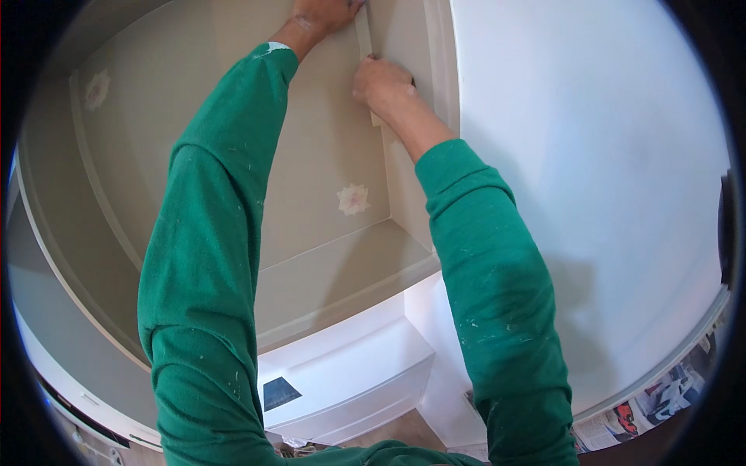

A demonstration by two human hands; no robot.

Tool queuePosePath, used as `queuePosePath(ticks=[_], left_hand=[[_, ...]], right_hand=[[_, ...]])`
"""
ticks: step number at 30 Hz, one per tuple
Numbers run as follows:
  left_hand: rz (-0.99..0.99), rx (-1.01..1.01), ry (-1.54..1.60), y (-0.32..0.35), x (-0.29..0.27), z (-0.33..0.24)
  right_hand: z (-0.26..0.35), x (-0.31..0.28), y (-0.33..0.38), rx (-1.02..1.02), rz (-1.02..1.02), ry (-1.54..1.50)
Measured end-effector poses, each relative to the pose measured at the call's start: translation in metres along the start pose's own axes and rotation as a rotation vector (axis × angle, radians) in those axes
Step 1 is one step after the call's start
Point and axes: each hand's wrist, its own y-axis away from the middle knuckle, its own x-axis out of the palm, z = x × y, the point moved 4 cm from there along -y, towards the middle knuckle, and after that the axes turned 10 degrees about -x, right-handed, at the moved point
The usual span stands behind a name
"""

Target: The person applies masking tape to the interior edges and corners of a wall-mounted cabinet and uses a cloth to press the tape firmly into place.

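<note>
My left hand [320, 14] reaches to the top edge of the view, beside an inner corner of a beige boxed recess [311, 182]. Most of its fingers are cut off by the edge or turned away, so their grip does not show. A pale strip [364, 35] runs along that corner between the two hands. Pressed against the corner, lower and to the right, my right hand [385, 84] is closed in a fist. Small dark bits show at its edges, but I cannot make out what it holds. Green sleeves with white flecks cover both arms.
Two pale star-shaped patches, one at the left [97, 90] and one lower right [353, 199], mark the recess's panel. A smooth white surface [590, 155] fills the right side. Below are a white ledge [350, 373] with a dark square and printed paper sheets [660, 404].
</note>
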Motion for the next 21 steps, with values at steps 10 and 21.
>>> queuePosePath(ticks=[10,21], left_hand=[[-0.114,0.205,-0.026,0.063,0.007,-0.025],[0.096,0.419,0.151,0.117,-0.005,-0.022]], right_hand=[[-0.004,0.008,-0.004,-0.01,-0.036,-0.037],[-0.006,0.01,-0.002,-0.035,-0.119,-0.085]])
